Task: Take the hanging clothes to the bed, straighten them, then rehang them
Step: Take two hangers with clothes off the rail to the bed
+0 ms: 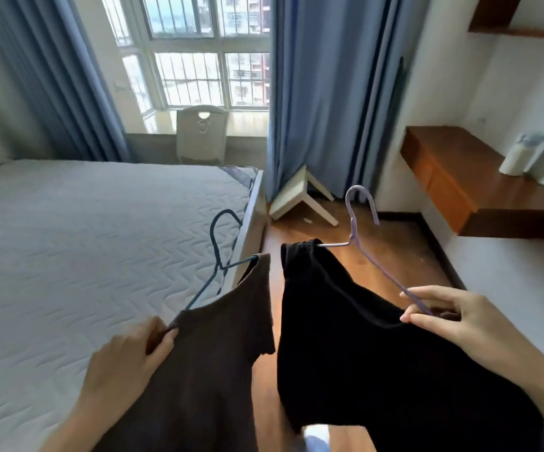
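Observation:
My left hand (127, 357) grips a brown garment (212, 353) at its shoulder, together with the blue wire hanger (221, 249) it hangs on. My right hand (460, 318) pinches the arm of a lilac wire hanger (362, 220) that carries a black garment (362, 347). Both garments hang over the wooden floor beside the bed (84, 243), whose white quilted mattress fills the left of the view. Both hanger hooks point up and away from me.
A white chair (202, 133) stands by the window beyond the bed. A white stool (303, 199) lies tipped on the floor by the blue curtain (323, 93). A wooden wall shelf (460, 177) with a white bottle (518, 158) juts out at right.

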`<state>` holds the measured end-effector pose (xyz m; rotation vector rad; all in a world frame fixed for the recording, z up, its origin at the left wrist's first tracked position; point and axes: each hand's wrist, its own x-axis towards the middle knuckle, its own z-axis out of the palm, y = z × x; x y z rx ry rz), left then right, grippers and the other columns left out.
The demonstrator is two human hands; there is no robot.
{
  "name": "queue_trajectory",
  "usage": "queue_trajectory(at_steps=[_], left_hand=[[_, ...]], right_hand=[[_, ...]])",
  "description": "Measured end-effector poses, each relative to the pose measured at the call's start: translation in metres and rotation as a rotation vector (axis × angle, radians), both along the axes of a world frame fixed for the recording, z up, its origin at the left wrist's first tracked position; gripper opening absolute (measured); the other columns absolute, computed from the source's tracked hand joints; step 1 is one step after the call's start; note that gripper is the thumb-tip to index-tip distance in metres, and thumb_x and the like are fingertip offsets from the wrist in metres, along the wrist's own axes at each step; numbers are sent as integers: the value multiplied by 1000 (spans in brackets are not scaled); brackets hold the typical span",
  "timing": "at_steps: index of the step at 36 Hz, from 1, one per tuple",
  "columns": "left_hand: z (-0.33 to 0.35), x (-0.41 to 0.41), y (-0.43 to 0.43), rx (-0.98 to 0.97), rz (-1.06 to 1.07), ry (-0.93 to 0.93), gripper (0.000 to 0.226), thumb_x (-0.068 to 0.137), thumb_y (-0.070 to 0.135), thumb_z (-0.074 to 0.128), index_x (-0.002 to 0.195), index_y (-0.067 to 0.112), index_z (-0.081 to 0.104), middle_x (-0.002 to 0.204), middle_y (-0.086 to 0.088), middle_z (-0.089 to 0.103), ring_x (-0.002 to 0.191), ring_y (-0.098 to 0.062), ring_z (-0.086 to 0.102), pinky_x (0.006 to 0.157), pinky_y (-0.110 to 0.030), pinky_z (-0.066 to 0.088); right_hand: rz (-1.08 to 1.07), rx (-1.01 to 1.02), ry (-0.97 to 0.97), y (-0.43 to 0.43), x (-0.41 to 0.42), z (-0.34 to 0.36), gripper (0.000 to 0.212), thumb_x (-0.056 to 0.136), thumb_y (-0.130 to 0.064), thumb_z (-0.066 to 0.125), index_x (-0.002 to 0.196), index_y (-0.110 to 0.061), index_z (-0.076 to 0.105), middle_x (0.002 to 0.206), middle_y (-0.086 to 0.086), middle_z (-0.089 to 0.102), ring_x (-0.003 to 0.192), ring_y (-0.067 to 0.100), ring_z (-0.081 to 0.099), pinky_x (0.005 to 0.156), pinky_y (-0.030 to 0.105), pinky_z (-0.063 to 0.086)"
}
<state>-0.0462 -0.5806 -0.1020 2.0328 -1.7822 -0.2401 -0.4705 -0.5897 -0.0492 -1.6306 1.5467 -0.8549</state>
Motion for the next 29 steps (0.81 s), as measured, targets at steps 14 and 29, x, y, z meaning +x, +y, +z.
queue_trajectory(at_steps=[14,29], left_hand=[[-10,-42,-226,70,183,-47,27,85,43,56,64,29,49,66,4,59,77,-28,66,60,-34,44],[-18,-51,-455,-101,407,-96,19,83,22,64,68,19,55,50,8,50,48,-25,54,48,-31,40]], right_hand=[[205,-52,191,-335,-31,7,29,83,-11,88,80,-38,81,89,-12,84,73,2,75,87,24,57],[415,-256,54,-700,-31,19,71,98,12,68,66,-51,78,62,-32,76,62,-10,69,70,-6,50]])
